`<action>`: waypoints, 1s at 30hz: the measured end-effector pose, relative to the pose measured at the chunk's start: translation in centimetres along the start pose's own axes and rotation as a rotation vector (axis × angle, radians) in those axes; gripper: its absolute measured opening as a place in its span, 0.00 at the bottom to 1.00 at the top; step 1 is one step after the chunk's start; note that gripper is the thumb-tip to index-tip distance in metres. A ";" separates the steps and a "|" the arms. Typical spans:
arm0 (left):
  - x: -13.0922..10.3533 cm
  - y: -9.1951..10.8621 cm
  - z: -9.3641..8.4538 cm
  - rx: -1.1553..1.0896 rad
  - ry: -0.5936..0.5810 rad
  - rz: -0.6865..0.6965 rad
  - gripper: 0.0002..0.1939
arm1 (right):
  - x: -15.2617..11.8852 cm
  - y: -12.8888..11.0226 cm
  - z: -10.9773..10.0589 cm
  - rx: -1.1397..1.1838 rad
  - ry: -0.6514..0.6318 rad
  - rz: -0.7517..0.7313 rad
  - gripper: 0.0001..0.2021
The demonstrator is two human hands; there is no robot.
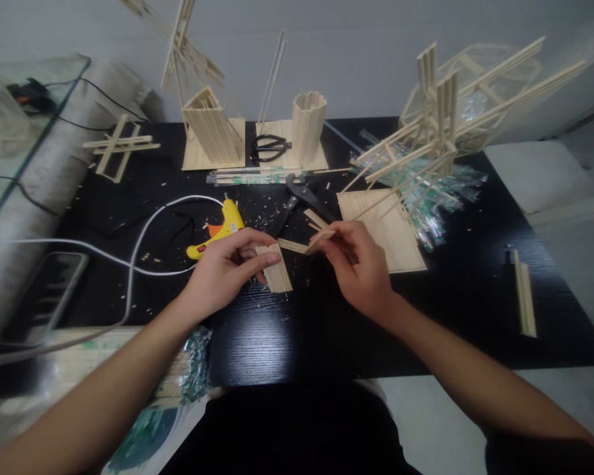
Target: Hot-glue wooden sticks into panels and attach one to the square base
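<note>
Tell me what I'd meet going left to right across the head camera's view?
Crossed wooden sticks → yellow glue gun → flat stick panel held by the fingers of the left hand → right hand → upright-looking pale strips near the table's right edge.

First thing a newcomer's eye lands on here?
Probably the bright yellow glue gun on the black table, just beyond the left hand. Next, front and centre, the small stick panel in that hand and the thin wooden pieces in the right hand. Then the spiky stick structure at back right and two stick towers at the back.
</note>
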State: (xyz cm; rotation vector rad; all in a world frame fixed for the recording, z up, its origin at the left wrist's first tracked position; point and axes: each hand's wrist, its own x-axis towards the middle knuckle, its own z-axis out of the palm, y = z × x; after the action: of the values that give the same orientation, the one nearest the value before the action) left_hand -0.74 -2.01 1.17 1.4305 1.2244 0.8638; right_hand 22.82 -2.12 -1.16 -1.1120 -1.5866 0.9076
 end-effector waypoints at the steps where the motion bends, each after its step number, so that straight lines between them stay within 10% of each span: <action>1: 0.0 0.0 0.0 -0.017 -0.006 0.001 0.13 | 0.0 -0.1 0.1 0.126 -0.034 0.091 0.06; 10: 0.0 -0.8 0.0 0.023 -0.096 0.015 0.14 | -0.1 0.4 1.2 0.567 -0.347 0.529 0.16; 30: 0.0 -1.2 0.2 0.102 -0.145 0.005 0.14 | -0.5 0.8 1.4 0.505 -0.406 0.613 0.15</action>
State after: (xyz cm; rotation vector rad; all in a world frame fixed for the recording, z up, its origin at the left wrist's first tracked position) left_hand -0.84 -2.14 -0.01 1.5513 1.1690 0.6962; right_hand 21.69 -2.39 -2.40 -1.0946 -1.2044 1.9212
